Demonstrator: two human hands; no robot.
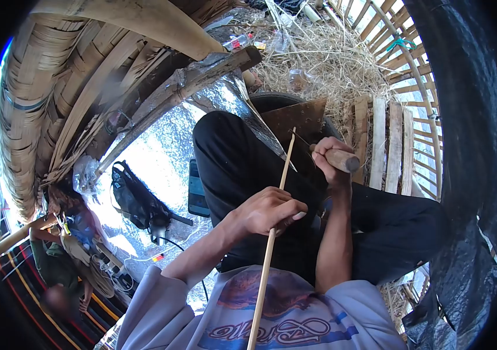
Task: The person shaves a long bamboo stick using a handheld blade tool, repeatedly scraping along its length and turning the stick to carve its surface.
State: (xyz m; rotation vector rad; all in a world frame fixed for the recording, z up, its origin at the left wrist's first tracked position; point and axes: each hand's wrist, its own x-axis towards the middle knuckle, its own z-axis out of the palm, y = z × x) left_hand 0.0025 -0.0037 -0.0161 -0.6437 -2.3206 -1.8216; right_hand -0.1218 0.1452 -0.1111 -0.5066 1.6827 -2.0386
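My left hand [269, 211] is closed around a long, thin bamboo strip [265, 268], which runs from my chest up past my knees. In my right hand [329, 156] is a knife with a thick round wooden handle [344, 161], its butt toward me. Only a thin line of what looks like its blade shows, close to the strip's far tip. Beyond that tip lies a flat brown board-like piece [298, 116], partly over a dark round tub [277, 100].
A phone [197, 189] and a black bag [140, 195] lie on the shiny foil sheet [155, 140] at left. Another person [61, 262] is at the lower left. Wooden slats [394, 146], dry straw [342, 64] and black plastic sheeting [464, 146] are at right.
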